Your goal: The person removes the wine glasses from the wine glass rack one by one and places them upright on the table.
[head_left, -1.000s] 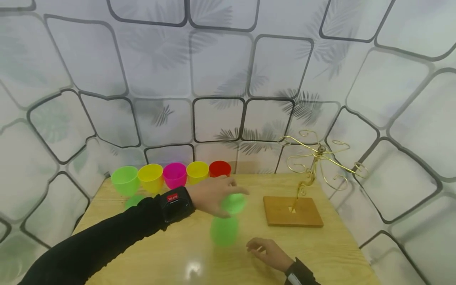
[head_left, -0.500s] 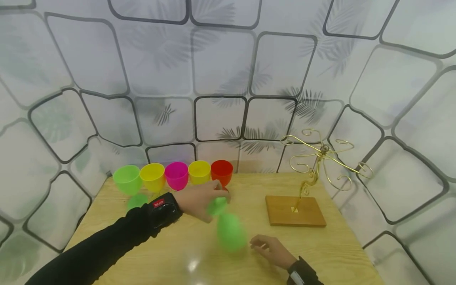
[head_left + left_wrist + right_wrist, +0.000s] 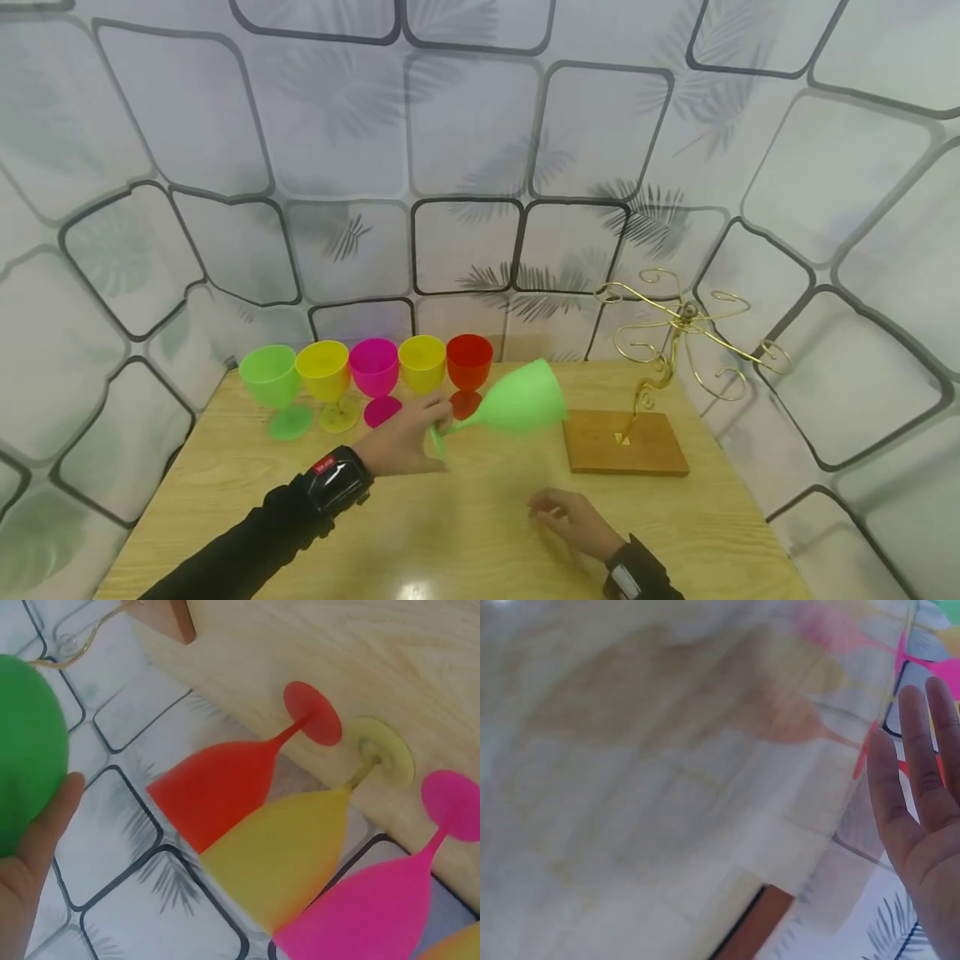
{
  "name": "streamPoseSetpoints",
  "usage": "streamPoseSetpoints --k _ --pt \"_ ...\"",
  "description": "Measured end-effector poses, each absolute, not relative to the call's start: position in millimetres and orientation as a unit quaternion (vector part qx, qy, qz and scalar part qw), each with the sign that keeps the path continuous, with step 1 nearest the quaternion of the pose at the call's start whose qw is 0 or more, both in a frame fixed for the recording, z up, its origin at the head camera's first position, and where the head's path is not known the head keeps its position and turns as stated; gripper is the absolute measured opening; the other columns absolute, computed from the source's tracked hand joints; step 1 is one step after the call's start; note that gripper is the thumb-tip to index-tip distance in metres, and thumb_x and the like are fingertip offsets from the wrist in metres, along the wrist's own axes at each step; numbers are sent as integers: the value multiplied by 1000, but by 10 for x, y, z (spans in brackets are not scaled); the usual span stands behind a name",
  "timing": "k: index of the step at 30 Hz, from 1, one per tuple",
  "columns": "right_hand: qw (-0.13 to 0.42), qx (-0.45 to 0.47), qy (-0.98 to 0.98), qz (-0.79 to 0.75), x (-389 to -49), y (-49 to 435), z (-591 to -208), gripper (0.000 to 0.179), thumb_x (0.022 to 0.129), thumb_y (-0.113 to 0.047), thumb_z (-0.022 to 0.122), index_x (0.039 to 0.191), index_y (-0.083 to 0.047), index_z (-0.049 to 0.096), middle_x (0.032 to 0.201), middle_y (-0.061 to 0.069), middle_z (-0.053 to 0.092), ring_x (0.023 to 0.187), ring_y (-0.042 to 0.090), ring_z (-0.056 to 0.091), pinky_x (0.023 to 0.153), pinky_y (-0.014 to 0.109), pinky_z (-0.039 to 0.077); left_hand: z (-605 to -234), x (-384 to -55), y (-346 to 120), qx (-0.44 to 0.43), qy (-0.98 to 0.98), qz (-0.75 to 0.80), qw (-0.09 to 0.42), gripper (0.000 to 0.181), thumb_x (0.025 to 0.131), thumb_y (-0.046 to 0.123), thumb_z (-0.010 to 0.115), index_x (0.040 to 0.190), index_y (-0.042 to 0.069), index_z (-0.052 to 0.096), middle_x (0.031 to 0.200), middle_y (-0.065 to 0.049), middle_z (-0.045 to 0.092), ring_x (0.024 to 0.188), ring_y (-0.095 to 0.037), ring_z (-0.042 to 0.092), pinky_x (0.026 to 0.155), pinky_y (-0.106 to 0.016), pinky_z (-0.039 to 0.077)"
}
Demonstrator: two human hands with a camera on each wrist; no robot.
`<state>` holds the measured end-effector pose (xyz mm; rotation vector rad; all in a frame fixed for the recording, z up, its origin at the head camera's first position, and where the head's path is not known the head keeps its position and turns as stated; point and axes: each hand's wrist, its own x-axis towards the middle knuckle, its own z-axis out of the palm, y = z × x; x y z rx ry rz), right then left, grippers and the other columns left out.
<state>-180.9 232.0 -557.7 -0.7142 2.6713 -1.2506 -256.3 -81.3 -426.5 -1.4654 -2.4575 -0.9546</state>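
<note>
My left hand [image 3: 405, 435] pinches a green plastic goblet [image 3: 521, 398] at its foot and stem end. The goblet lies nearly sideways in the air above the table, its bowl pointing right and slightly up. In the left wrist view, part of a green surface [image 3: 26, 750] fills the left edge beside a finger. A red goblet [image 3: 469, 361] stands upright just behind the held one. My right hand [image 3: 573, 523] is low over the front of the table, fingers loosely bent and holding nothing. The right wrist view has its fingers [image 3: 930, 787] spread.
Left of the red goblet, a yellow [image 3: 422, 364], a magenta [image 3: 374, 367], another yellow [image 3: 324, 369] and a green goblet [image 3: 272, 377] stand upright in a row. At right, a gold wire stand [image 3: 658, 358] with curled arms rises from a wooden base [image 3: 652, 450]. Patterned cloth encloses the table.
The left hand has moved left with the green goblet. Its bowl, hanging below the hand before, has swung up to the right. The right hand stays nearly in place.
</note>
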Motion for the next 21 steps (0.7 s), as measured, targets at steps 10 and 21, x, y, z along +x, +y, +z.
streamPoseSetpoints --k 10,21 --pt "25 -224 585 -779 -2097 1942 -5018 67 95 5 37 151 -19 10 145 11 39 126 24 47 104 44 44 -4488 -2525 -686 -455 -802 -373 102 49 62 19 83 81 15 38 85 3 38 85 -9 41 66 -23 47" --pt "-27 -271 493 -827 -2168 1711 -4656 46 94 9 27 127 -20 44 119 -6 60 113 12 56 102 34 47 -4679 -2428 -565 -431 -807 -393 98 53 60 25 84 94 11 47 92 4 48 88 -9 48 74 -27 53"
